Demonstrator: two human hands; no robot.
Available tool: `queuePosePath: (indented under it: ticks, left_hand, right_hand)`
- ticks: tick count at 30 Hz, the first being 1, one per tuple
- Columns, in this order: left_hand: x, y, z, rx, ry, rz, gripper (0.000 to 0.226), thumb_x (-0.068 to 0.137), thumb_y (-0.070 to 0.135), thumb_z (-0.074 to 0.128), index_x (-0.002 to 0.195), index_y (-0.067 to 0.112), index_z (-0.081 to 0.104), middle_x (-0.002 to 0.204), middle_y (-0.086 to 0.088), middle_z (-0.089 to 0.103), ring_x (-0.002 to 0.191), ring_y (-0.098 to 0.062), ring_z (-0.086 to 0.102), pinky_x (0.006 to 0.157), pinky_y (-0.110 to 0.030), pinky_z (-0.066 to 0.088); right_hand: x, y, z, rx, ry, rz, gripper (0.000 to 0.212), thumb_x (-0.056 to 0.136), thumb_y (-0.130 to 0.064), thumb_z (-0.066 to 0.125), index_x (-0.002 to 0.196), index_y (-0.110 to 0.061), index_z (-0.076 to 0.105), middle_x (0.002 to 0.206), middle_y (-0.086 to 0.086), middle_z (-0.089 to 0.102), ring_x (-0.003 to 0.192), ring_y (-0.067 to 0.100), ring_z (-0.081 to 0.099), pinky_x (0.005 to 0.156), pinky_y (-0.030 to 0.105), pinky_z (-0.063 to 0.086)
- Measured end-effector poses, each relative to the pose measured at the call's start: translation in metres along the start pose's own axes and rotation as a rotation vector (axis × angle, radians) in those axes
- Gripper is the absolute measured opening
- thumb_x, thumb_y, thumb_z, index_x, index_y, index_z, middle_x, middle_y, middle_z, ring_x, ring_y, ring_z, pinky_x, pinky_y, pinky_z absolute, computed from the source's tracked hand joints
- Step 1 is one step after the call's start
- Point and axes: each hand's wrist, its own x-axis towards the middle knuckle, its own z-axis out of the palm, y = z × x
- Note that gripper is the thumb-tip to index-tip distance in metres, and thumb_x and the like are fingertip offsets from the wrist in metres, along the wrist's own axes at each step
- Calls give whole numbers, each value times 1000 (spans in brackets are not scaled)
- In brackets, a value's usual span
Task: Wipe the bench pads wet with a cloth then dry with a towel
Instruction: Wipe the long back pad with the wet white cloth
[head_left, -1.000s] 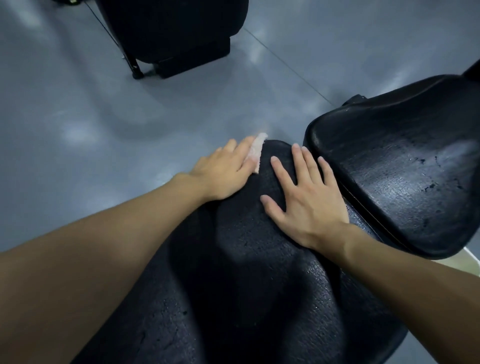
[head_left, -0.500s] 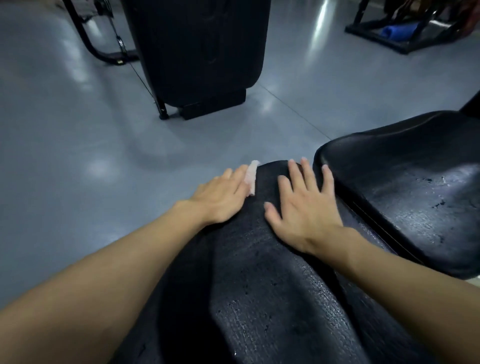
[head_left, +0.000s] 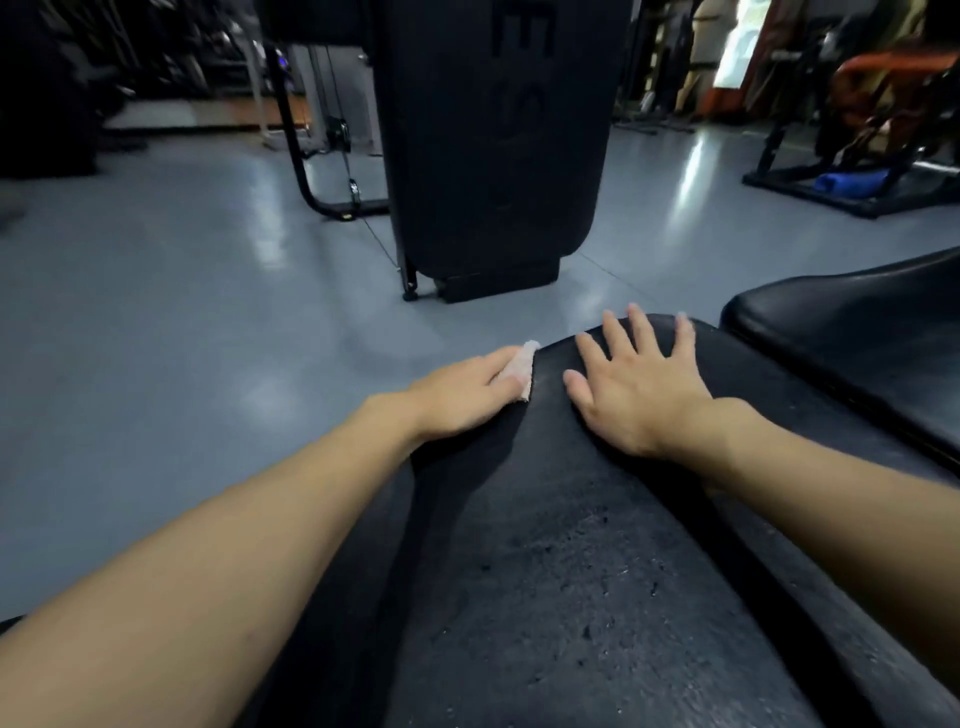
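- Nearest: the black bench pad (head_left: 571, 571), its surface worn and pitted, runs from the lower edge away from the viewer and narrows to a rounded far end.
- Left hand (head_left: 462, 397): laid flat along the pad's left edge, fingers straight, pressing a small pale cloth (head_left: 522, 369) against the rim; the thumb is out of sight. The cloth shows just past the fingers, at the edge near the pad's far end.
- Right hand (head_left: 634, 395): released and empty, palm down, fingers spread on the far end of the pad, fingertips reaching its far rim; a narrow strip of pad separates it from the cloth.
- Right: a second pad (head_left: 857, 338), glossier, lies just beside the first across a dark gap.
- Left and ahead: grey floor (head_left: 182, 338), glossy.
- Beyond: a tall black machine housing (head_left: 493, 156) stands on the floor, a cable (head_left: 344, 156) beside it.
- Far right: a blue roll (head_left: 849, 183), perhaps a towel, rests on a black frame base (head_left: 857, 205).
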Motion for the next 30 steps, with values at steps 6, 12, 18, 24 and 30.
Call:
queuePosePath:
  ticks: [6,12,18,24,30]
  left_hand:
    - [-80,-50,-4,-117,-11,-179,47,106,50,23,148,33,39,146,16,45,132,-8,42,106,-27,29]
    - [-42,-22,-3,-79,2,-168,44,108,41,22,146,25,37,130,4,55,128,-21,47,112,-41,32]
    - [-55,-24,0,-29,20,-168,50,105,53,16,143,28,37,146,2,48,135,-22,43,113,-45,31]
    - [-102,-60,12,39,53,-239,64,94,72,13,153,51,4,161,8,29,147,-16,29,118,-43,25]
    - [-130,-84,15,37,87,-295,66,88,74,12,150,49,15,155,9,39,142,-14,38,114,-48,32]
  right_hand:
    - [-11,-61,11,18,-71,-258,67,97,-64,2,158,-35,-4,167,7,-12,152,31,-17,117,63,-11]
    - [-9,-64,14,-11,-41,-234,73,97,-63,3,159,-27,-8,168,8,-9,153,30,-14,117,63,-8]
    - [-8,-62,15,20,-15,-233,74,97,-59,6,158,-20,-12,168,7,-6,153,29,-11,118,62,-5]
    - [-12,-65,6,4,8,-230,72,98,-61,7,159,-25,-7,168,9,-1,153,30,-10,116,66,-6]
    - [-37,-122,10,126,-43,-475,67,101,-55,10,159,-25,-6,168,2,-4,154,20,-9,118,62,-9]
